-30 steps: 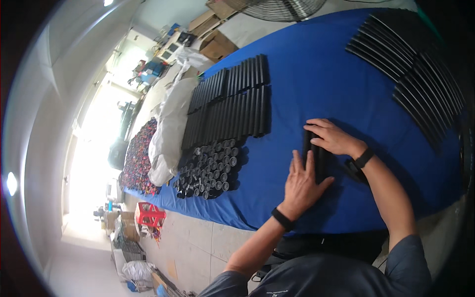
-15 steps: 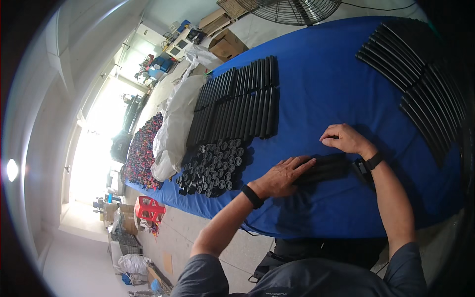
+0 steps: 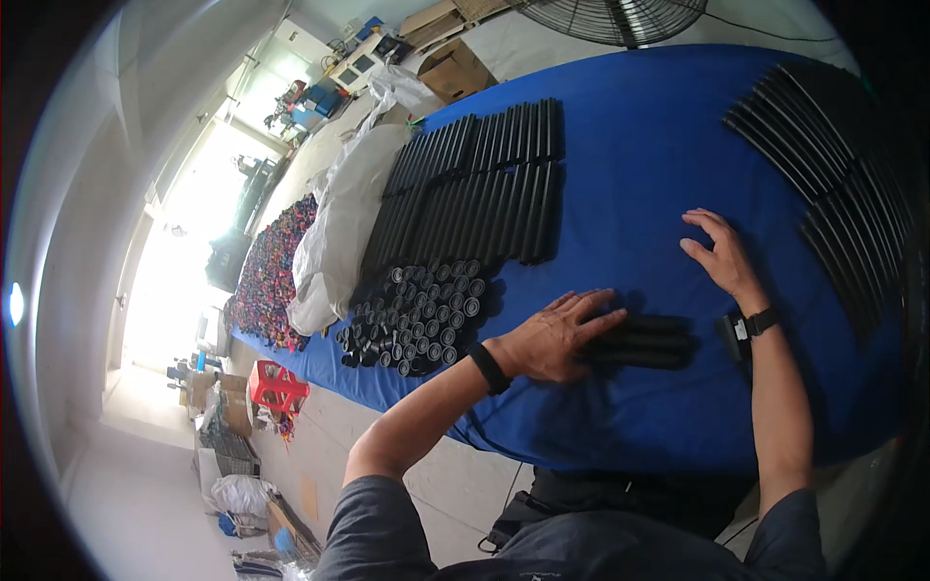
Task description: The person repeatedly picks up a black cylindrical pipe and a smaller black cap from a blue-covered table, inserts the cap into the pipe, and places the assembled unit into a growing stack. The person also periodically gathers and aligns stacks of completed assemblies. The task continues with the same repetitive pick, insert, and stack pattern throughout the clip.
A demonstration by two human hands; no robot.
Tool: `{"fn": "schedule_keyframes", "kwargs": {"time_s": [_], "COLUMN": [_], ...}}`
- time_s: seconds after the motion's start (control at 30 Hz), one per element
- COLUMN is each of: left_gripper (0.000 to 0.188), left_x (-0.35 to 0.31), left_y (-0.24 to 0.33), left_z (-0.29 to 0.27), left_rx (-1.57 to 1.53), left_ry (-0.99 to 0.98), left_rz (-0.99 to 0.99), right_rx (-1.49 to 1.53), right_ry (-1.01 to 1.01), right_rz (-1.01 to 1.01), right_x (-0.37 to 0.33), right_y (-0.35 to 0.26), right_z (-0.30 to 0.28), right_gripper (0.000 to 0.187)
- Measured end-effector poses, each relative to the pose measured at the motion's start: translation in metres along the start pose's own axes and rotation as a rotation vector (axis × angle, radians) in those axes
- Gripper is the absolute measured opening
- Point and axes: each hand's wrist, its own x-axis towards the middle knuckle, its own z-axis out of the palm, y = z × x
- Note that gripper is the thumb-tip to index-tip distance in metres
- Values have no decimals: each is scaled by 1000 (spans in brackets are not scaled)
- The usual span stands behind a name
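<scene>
My left hand lies flat, fingers stretched out over the left ends of several black tubes near the table's front edge. The tubes lie side by side, pointing left to right; their left ends are hidden under the palm and fingers. Further right, my right hand hovers open above the blue cloth, thumb and fingers apart and holding nothing. A pile of round black caps lies left of my left hand. Behind the caps stretch rows of black tubes.
More black tubes lie in slanted rows at the right on the blue tablecloth. White plastic sheeting and a heap of small multicoloured pieces are at the left. A fan stands beyond the table, a red stool on the floor.
My right hand has moved right and away from the tubes, its fingers opening from a curl. My left hand stays on the tubes' left ends. The whole view has shifted slightly.
</scene>
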Motion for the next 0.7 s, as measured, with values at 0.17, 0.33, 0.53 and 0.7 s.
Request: {"fn": "schedule_keyframes", "kwargs": {"time_s": [0.17, 0.33, 0.53, 0.7], "left_gripper": [73, 43, 32, 41], "left_x": [-35, -78, -95, -58], "left_y": [-46, -141, -321, -372], "left_z": [-21, -72, -122, -107], "left_rx": [-62, -43, -921, -1510], "left_ry": [222, 428, 1042, 1371], "left_rz": [-181, -622, -816, -903], "right_rx": [-104, -288, -575, -604], "right_ry": [-65, -213, -211, -217], "right_rz": [-5, -11, 36, 37], "right_x": [0, 9, 43, 46], "right_y": [5, 5, 14, 15], "right_z": [3, -1, 11, 13], "right_gripper": [47, 60, 73, 75]}}
